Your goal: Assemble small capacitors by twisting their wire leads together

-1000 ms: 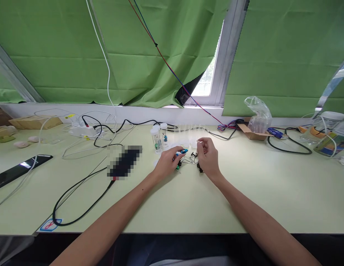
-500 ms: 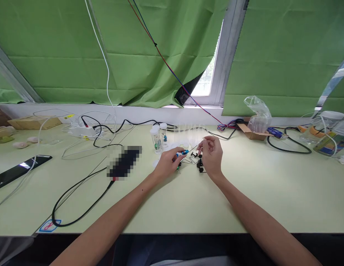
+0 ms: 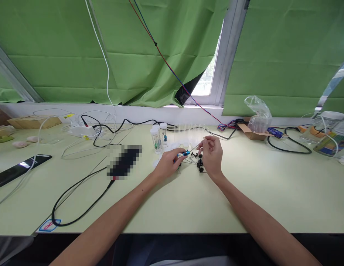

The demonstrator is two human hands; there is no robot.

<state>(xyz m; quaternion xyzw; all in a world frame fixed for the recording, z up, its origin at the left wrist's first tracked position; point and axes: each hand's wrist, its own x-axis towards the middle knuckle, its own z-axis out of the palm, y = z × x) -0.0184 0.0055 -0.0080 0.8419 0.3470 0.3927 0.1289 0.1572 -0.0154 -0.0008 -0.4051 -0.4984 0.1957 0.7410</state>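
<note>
My left hand [image 3: 166, 163] is closed, its thumb and fingertips pinching a small shiny blue part [image 3: 186, 153]. My right hand [image 3: 213, 158] is closed too, with its fingertips on a thin metal rod [image 3: 194, 148]. The rod slants down to the left toward the blue part; whether it sits inside it is too small to tell. Below the hands lie several small black parts [image 3: 200, 164] with round heads, beside loose thin metal pins [image 3: 191, 160]. A green piece is mostly hidden beneath my left hand.
Behind my left hand stand white-capped clear vials [image 3: 156, 141] with small coloured parts inside. More clear tubes [image 3: 192, 133] stand behind my right hand. A black cable [image 3: 74, 224] loops at left, near a phone [image 3: 24, 168]. A cardboard box [image 3: 253, 133] holds a plastic bag.
The blue part has shifted and turned slightly in my left fingertips, moving a little to the right. My right hand has stayed nearly still.
</note>
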